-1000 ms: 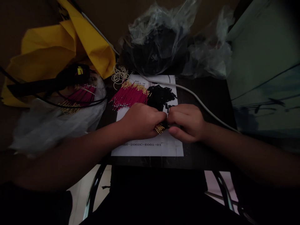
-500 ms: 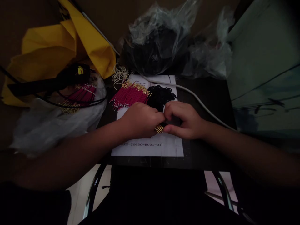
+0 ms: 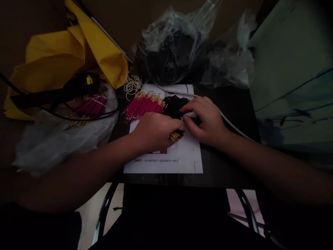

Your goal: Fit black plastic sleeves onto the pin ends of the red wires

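Note:
My left hand (image 3: 160,129) is closed around a bundle of wires (image 3: 176,136), whose gold terminal ends and some black pieces stick out past the fingers; the rest lies hidden in the palm. My right hand (image 3: 204,119) is at the near right edge of a pile of small black sleeves (image 3: 174,106), thumb and index finger nearly together in a pinch. What sits between those fingertips is too dark to make out. Left of the pile lie many red wires (image 3: 144,107) with gold terminals at their far ends. Beneath everything is a printed white sheet (image 3: 186,159).
Clear plastic bags, one holding dark parts (image 3: 171,59), stand at the back. A white cable (image 3: 231,125) crosses the dark table's right side. At left are a yellow cloth (image 3: 57,52), black cables and a plastic bag with more red wires (image 3: 91,106). Off-white rubber bands (image 3: 134,83) lie behind the wires.
My right hand has moved from the bundle's terminal ends up and away to the black pile. My left hand stays closed on the bundle, now showing black pieces at the terminals.

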Demonstrator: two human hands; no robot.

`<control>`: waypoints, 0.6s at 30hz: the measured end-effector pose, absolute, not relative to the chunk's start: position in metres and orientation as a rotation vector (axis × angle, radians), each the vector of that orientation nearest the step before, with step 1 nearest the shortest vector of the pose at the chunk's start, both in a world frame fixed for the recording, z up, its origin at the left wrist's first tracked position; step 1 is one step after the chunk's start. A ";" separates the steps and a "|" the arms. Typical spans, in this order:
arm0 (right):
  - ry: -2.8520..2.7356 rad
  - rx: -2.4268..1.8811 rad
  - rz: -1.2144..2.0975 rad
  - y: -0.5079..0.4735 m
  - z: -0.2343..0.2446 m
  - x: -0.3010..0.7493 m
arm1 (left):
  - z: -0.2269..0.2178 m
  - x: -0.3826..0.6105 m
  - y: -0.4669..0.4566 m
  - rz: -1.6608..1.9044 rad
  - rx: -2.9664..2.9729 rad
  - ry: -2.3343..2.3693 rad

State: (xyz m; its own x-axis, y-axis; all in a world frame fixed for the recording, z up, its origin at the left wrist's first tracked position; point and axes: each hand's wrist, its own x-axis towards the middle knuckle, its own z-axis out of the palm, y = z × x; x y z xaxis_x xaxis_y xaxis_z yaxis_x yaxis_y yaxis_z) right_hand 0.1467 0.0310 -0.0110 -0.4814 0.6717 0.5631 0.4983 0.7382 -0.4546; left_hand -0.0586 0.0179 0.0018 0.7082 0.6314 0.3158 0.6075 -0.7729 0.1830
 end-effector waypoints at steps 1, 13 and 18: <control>-2.201 -0.940 0.254 0.033 -0.013 0.146 | 0.002 -0.059 0.019 0.591 2.807 1.093; -2.406 -1.031 0.177 0.032 -0.022 0.143 | 0.000 -0.060 0.027 0.651 2.535 1.256; -2.397 -1.039 0.142 0.034 -0.023 0.144 | 0.000 -0.060 0.027 0.655 2.506 1.261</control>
